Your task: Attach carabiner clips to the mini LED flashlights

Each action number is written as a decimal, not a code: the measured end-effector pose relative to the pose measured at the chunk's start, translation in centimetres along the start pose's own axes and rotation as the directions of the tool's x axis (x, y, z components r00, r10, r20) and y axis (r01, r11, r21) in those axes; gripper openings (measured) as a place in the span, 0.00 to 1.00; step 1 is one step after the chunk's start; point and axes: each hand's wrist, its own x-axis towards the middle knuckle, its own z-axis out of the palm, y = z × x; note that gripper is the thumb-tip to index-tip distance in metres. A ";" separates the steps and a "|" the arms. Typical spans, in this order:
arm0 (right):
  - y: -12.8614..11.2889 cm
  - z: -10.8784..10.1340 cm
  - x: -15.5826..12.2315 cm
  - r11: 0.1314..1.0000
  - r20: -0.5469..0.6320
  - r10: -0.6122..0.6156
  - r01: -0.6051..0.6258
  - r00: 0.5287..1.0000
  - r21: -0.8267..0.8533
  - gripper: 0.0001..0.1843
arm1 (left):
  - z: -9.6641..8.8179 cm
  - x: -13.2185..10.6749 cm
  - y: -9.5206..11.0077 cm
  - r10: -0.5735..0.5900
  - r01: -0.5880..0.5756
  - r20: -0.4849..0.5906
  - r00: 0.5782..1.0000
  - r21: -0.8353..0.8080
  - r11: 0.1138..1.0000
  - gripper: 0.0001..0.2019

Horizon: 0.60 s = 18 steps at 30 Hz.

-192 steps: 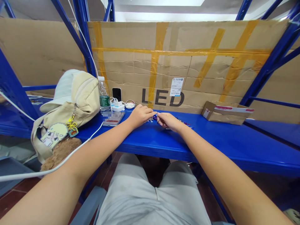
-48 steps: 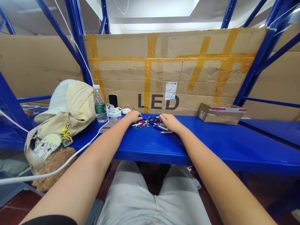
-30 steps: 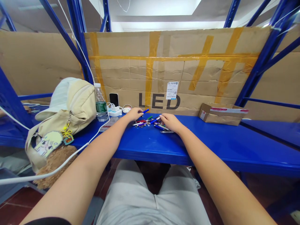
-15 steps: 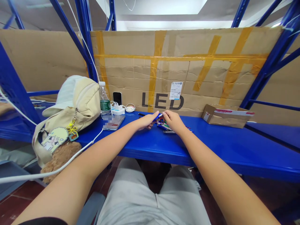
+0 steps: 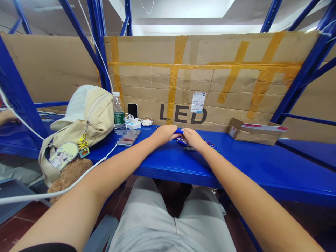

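A blue pen [image 5: 179, 132] spans the short gap between my two hands, just above the blue tabletop [image 5: 162, 159]. My left hand [image 5: 167, 134] is closed around its left end. The fingers of my right hand [image 5: 192, 137] pinch its right end. Below and to the right of my hands lies a loose pile of pens [image 5: 189, 148], several of them blue and one dark grey. My right hand hides part of this pile.
An open cardboard box [image 5: 257, 132] stands at the back right. On the left are a cream backpack [image 5: 101, 106], a water bottle [image 5: 119, 113], a phone [image 5: 128, 137] and a white power strip [image 5: 133, 123]. A cardboard wall [image 5: 147, 80] closes the back. Another person's hand [image 5: 6, 116] shows at far left.
The pen has turned from a slant to nearly level. My left hand has rolled over it, back of the hand upward. The whole view has shifted slightly.
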 end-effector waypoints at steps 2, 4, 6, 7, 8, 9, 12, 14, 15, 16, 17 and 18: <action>0.1 0.0 0.0 0.990 0.072 0.071 -0.079 0.995 0.116 0.14 | -0.1 -0.1 -0.3 0.103 -0.103 0.006 0.995 0.071 0.992 0.13; 0.0 0.0 0.0 0.981 0.102 0.113 -0.127 0.988 0.145 0.15 | -0.1 -0.2 -0.5 0.159 -0.159 0.007 0.987 0.094 0.983 0.12; -0.1 -0.2 0.0 0.983 0.099 0.114 -0.127 0.989 0.132 0.16 | -0.1 -0.1 -0.7 0.146 -0.145 -0.014 0.989 0.067 0.987 0.12; -0.2 -0.3 0.0 0.989 0.078 0.092 -0.100 0.993 0.105 0.17 | 0.0 0.0 -0.7 0.120 -0.120 -0.028 0.992 0.030 0.992 0.13; -0.3 -0.4 -0.1 0.997 0.045 0.047 -0.049 0.998 0.053 0.17 | 0.0 0.0 -0.7 0.090 -0.090 -0.039 0.995 -0.022 0.996 0.13; -0.5 -0.6 -0.2 0.999 0.008 -0.022 0.022 1.000 -0.023 0.18 | 0.1 0.1 -0.6 0.061 -0.065 -0.044 0.997 -0.084 0.994 0.13; -0.8 -1.0 -0.6 0.923 -0.045 -0.261 0.236 0.964 -0.305 0.20 | 0.1 0.2 -0.4 0.020 -0.030 -0.038 0.999 -0.293 0.956 0.14; -1.0 -1.1 -0.8 0.865 -0.039 -0.329 0.284 0.944 -0.414 0.21 | 0.1 0.2 -0.2 0.016 -0.029 -0.036 0.999 -0.401 0.916 0.15; -1.0 -1.0 -0.8 0.855 -0.044 -0.331 0.280 0.943 -0.438 0.21 | 0.0 0.1 -0.1 0.016 -0.031 -0.038 0.999 -0.433 0.901 0.15; -1.0 -0.9 -0.9 0.856 -0.054 -0.321 0.266 0.946 -0.443 0.22 | 0.0 0.1 -0.1 0.016 -0.032 -0.040 0.999 -0.445 0.895 0.14; -1.0 -0.8 -0.8 0.866 -0.063 -0.304 0.249 0.951 -0.434 0.23 | 0.0 0.0 0.0 0.016 -0.033 -0.043 0.999 -0.438 0.898 0.14; -1.0 -0.6 -0.8 0.880 -0.071 -0.287 0.233 0.955 -0.415 0.24 | -0.1 0.0 0.0 0.016 -0.034 -0.046 0.999 -0.417 0.908 0.14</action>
